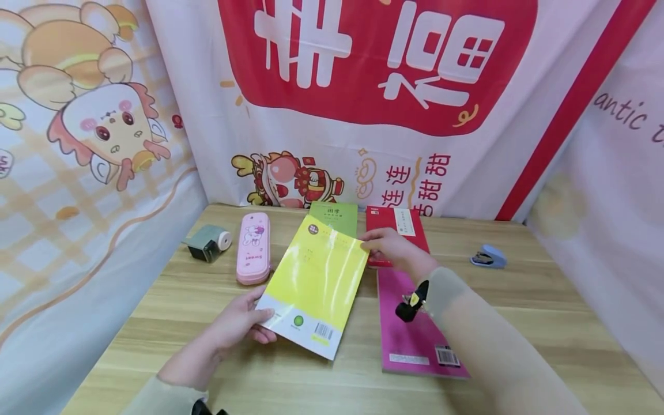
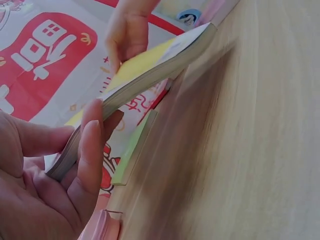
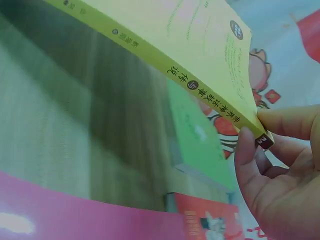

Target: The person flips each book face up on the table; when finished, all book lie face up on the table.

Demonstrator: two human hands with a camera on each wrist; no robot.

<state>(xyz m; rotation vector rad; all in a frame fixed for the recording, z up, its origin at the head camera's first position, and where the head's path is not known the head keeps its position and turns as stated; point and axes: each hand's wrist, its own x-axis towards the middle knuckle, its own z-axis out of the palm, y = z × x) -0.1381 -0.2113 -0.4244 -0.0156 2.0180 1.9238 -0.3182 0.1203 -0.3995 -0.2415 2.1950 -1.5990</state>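
Observation:
A yellow book [image 1: 316,276] with a white band and barcode along its near end is held up over the table, tilted. My left hand [image 1: 241,317] grips its near left corner, thumb on the cover; in the left wrist view the fingers [image 2: 90,155] curl under the page edges. At the far right corner my right hand [image 1: 391,248] pinches the book, and the right wrist view shows thumb and fingers at the end of the printed spine [image 3: 200,90]. Behind it, partly covered, lies a green book [image 1: 337,214].
A red book [image 1: 420,227] lies at the back, with a magenta book [image 1: 399,340] in front of it, partly under the right forearm. A pink pencil case [image 1: 253,248] and a dark-and-green boxy item [image 1: 206,245] sit left. A blue stapler [image 1: 488,257] is right.

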